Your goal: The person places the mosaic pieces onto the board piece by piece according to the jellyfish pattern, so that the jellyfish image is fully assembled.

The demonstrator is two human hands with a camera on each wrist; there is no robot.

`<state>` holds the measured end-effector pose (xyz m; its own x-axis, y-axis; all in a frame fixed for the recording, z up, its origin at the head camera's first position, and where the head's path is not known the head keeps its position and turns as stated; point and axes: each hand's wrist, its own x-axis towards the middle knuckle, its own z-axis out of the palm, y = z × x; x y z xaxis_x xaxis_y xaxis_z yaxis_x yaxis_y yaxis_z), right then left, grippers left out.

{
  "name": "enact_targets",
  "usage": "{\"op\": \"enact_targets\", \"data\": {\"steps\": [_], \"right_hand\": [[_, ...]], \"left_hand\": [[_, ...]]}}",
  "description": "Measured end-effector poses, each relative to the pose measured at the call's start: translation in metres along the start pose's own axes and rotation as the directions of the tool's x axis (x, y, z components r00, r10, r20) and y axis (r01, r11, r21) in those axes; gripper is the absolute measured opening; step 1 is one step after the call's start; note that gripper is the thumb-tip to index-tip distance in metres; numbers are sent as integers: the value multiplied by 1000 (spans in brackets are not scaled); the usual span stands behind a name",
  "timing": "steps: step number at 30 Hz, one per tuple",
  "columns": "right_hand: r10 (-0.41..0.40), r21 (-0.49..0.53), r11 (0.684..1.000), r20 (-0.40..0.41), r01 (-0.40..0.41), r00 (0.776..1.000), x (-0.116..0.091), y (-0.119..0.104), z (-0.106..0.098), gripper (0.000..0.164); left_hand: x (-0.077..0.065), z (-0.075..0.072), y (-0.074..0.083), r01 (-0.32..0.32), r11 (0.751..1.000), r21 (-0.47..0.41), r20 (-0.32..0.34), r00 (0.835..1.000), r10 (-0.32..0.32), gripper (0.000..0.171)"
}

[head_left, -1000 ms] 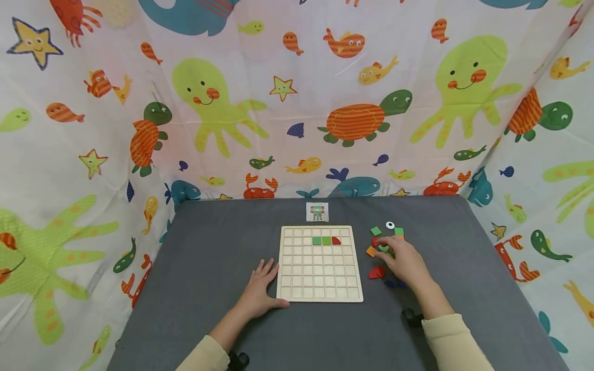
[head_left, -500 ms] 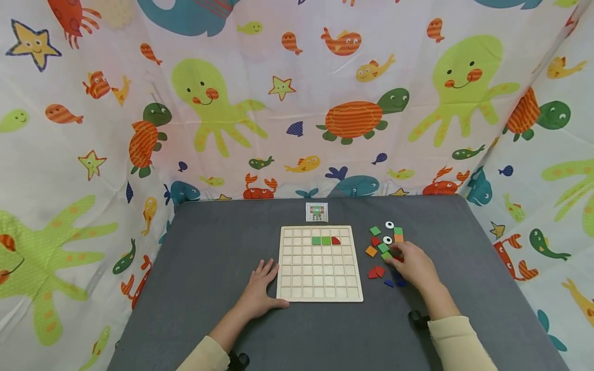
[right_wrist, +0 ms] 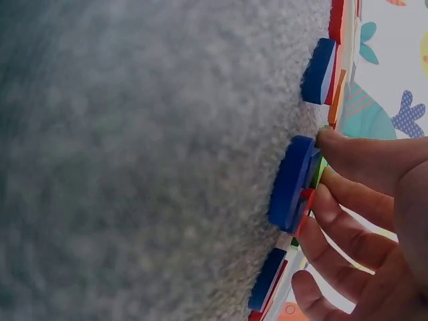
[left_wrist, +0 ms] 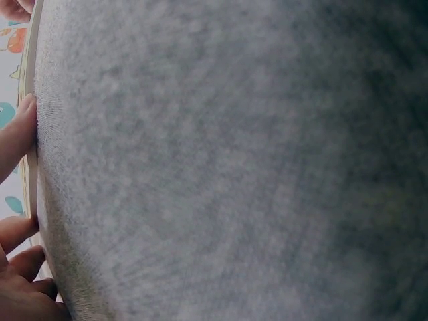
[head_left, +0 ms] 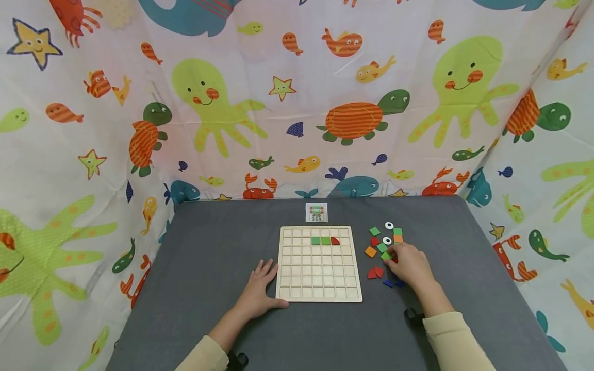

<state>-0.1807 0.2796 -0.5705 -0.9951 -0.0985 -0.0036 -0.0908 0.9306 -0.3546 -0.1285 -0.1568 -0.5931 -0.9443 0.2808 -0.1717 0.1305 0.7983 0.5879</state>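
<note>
My left hand lies spread at the left edge of a pale wooden grid board, its thumb at the near corner. In the board's second row sit two green squares and a red quarter-round piece. My right hand reaches down into the loose pieces right of the board. Its thumb and fingers are bent around a red piece; I cannot tell whether they pinch it. A green square lies right at the fingertips. In the right wrist view a blue piece stands before the fingers.
Around the right hand lie white rings, orange squares, red pieces and blue pieces. A small printed picture card rests behind the board on the grey cloth. A sea-animal curtain hangs behind.
My right hand has shifted right and nearer from the orange and green pieces to the red one, uncovering a white ring and green squares. The left hand and the board stay put.
</note>
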Motion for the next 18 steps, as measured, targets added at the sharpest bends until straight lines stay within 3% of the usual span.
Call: {"op": "enact_targets", "data": {"steps": [9, 18], "right_hand": [[-3, 4, 1000, 29, 3, 1000, 1, -3, 0, 32], [-40, -8, 999, -16, 39, 999, -1, -3, -5, 26]], "left_hand": [[-1, -1, 2, -1, 1000, -13, -1, 1000, 1, 112], [-1, -1, 2, 5, 1000, -14, -1, 1000, -5, 112]]}}
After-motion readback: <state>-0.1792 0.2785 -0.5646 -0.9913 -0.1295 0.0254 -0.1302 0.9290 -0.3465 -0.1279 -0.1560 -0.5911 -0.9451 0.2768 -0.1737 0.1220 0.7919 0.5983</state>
